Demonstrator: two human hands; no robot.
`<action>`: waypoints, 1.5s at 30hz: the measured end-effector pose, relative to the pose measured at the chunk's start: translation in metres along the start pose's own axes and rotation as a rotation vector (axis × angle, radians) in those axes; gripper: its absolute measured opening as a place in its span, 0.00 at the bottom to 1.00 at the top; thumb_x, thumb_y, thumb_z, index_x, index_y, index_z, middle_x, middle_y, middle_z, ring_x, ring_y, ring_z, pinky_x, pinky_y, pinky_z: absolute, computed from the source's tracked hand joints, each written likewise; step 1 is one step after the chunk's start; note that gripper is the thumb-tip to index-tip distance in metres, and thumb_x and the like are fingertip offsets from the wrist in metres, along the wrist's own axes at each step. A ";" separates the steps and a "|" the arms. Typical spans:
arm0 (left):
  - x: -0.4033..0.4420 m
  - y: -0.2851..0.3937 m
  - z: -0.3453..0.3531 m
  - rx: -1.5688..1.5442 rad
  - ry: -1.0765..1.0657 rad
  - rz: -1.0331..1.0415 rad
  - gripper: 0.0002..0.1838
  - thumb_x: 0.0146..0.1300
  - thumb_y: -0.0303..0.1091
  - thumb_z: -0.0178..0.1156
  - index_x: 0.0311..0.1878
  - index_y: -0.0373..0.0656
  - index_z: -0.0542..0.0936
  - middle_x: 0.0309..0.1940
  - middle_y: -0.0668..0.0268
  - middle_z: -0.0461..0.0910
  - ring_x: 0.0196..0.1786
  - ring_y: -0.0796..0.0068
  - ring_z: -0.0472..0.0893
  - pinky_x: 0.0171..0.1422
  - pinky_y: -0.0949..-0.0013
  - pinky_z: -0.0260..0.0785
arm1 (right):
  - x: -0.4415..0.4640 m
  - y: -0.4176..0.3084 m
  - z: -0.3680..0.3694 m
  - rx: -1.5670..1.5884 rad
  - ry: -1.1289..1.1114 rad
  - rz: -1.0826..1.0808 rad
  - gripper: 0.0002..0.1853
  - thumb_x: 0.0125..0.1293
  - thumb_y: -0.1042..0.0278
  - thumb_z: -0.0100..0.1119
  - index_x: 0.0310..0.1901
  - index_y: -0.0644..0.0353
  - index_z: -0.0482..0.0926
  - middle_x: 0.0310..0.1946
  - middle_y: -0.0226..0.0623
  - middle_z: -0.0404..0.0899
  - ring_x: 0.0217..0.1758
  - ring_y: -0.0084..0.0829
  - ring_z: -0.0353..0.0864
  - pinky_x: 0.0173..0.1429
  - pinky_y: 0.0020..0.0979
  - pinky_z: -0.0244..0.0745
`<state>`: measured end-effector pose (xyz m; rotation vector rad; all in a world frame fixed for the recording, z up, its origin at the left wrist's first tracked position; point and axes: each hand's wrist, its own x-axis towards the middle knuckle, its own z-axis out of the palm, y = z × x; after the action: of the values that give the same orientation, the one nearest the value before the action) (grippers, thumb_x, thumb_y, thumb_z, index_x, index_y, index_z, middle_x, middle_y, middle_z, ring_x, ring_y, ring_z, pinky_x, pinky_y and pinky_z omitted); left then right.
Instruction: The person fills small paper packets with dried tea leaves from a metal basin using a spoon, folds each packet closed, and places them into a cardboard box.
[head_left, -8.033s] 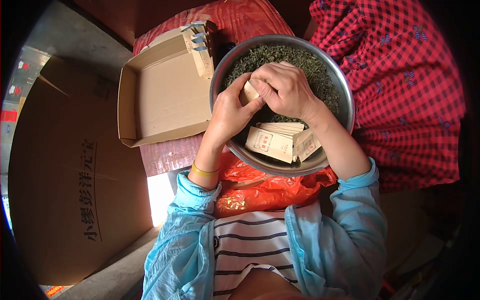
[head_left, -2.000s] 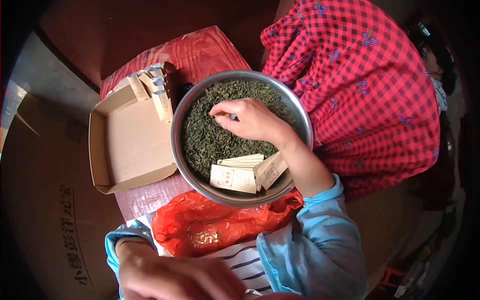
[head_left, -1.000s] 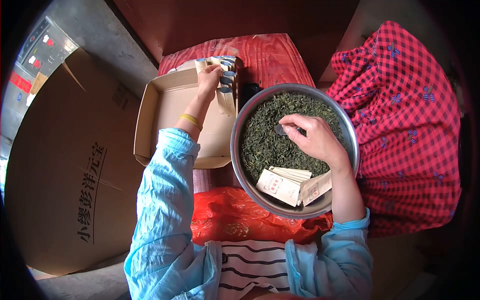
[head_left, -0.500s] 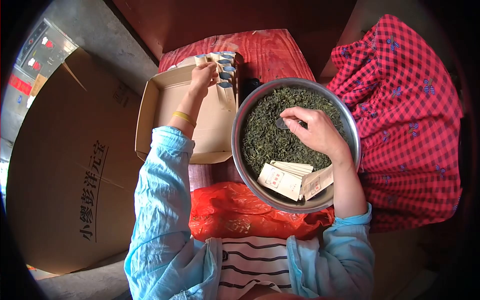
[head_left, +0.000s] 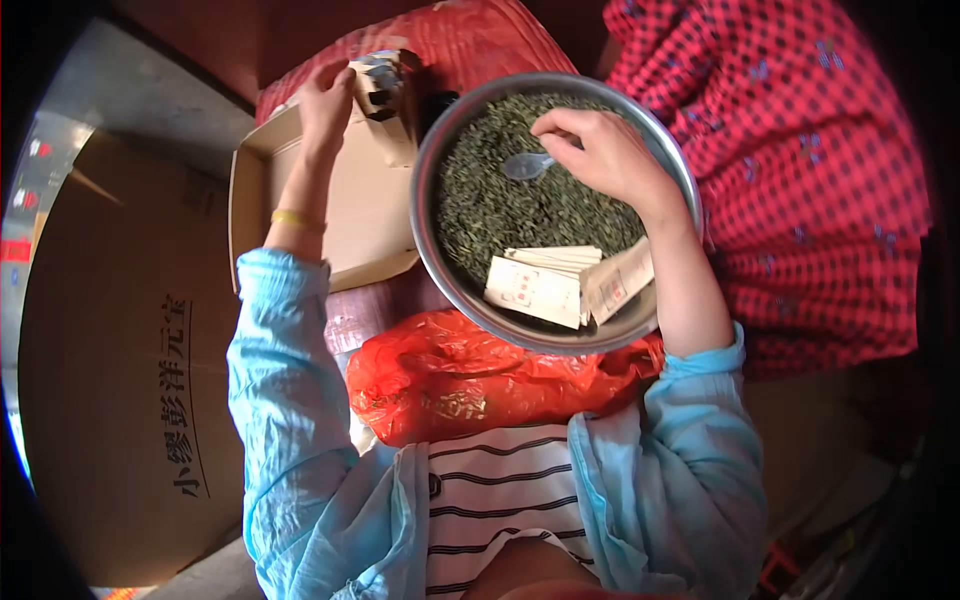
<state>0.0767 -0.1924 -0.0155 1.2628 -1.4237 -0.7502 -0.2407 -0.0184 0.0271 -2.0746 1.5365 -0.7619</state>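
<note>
My left hand (head_left: 327, 108) is at the far end of a cardboard box (head_left: 372, 268). Its fingers are pinched at the edge of a paper packet (head_left: 366, 76) in a row of upright, open-topped packets. My right hand (head_left: 607, 158) is closed on a small clear plastic spoon (head_left: 527, 166), its bowl just over the dried tea leaves (head_left: 510, 215). The leaves fill a wide metal basin (head_left: 428, 235). Flat paper packets (head_left: 535, 290) lie fanned out on the leaves at the basin's near side, with another packet (head_left: 617, 280) leaning at the rim.
A crumpled red plastic bag (head_left: 450, 375) lies between the basin and my body. Red checked cloth (head_left: 790, 190) hangs at the right. A large carton (head_left: 130, 380) with printed characters stands at the left. Under the box and basin is a red-topped table (head_left: 480, 40).
The view has shifted, so the box and basin appear higher and further left. My left hand has moved to the left side of the packet row. More of the spoon's bowl shows.
</note>
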 end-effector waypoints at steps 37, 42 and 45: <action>-0.189 0.108 0.042 0.211 -0.414 0.307 0.31 0.58 0.29 0.73 0.63 0.27 0.74 0.52 0.55 0.83 0.57 0.70 0.79 0.64 0.66 0.70 | 0.017 0.020 0.014 0.181 0.036 -0.178 0.14 0.71 0.58 0.58 0.40 0.61 0.85 0.34 0.33 0.86 0.37 0.29 0.84 0.45 0.32 0.78; -0.189 0.080 0.053 0.169 -0.254 0.337 0.32 0.56 0.31 0.73 0.63 0.33 0.74 0.52 0.50 0.81 0.53 0.58 0.82 0.58 0.62 0.74 | 0.010 0.005 0.010 0.570 -0.211 -0.115 0.24 0.74 0.46 0.58 0.38 0.64 0.85 0.27 0.29 0.80 0.31 0.19 0.78 0.38 0.24 0.73; -0.192 0.078 0.053 0.091 -0.318 0.212 0.32 0.56 0.30 0.73 0.64 0.33 0.74 0.51 0.52 0.81 0.51 0.61 0.81 0.57 0.63 0.74 | 0.010 0.006 0.013 0.579 -0.286 -0.094 0.24 0.73 0.46 0.59 0.38 0.64 0.85 0.27 0.28 0.80 0.31 0.19 0.77 0.38 0.24 0.73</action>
<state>-0.0154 0.0004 -0.0129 1.0701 -1.8361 -0.7716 -0.2346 -0.0292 0.0152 -1.7311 0.9287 -0.7878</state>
